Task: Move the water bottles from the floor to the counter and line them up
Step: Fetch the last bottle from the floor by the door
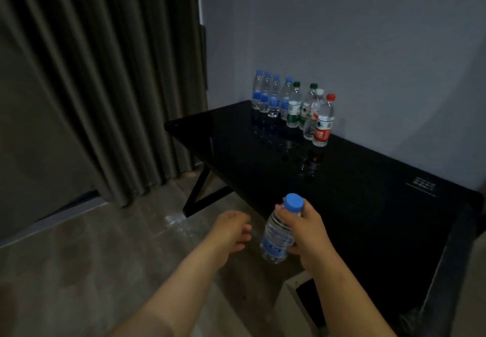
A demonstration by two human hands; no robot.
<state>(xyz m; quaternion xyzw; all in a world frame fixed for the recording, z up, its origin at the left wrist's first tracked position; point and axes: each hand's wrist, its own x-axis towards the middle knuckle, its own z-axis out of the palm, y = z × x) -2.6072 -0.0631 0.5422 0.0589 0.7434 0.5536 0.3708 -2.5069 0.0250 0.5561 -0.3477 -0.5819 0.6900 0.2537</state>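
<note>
Right hand [306, 234] has the bottle [276, 239], fingers and thumb wrapped round its upper part just under the blue cap. The bottle is tilted and off the ground, by the near edge of the counter [368, 205]. Left hand [231, 229] hovers just beside it, fingers loosely curled, holding nothing. At the counter's far end, by the wall [368, 47], a row of bottles [292, 105] stands upright: four blue caps, two green, one white, one red.

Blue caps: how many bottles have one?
5. Four stand on the counter at the row's left end: bottle one, bottle two, bottle three, bottle four. The right hand holds bottle five. More could hide behind.
</note>
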